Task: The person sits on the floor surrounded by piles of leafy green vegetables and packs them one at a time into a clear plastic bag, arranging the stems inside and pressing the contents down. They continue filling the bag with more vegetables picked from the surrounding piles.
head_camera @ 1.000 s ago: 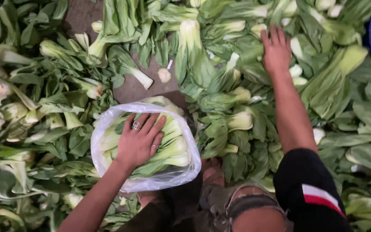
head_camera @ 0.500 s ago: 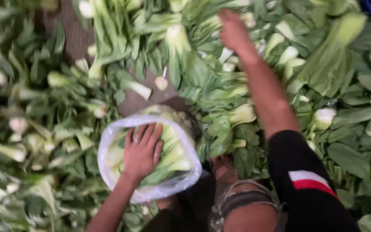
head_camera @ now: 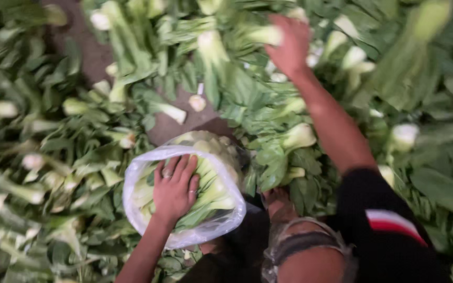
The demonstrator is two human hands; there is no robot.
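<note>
Since a second ago our right hand has reached farther out over the loose bok choy, fingers half-curled above a stalk, too blurred to tell if it grips. Our left hand stays spread flat, pressing the greens beneath it inside the clear plastic bag.

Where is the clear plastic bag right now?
In the head view, the clear plastic bag sits low and left of centre, stuffed with bok choy, under the left hand pressing on it.
</note>
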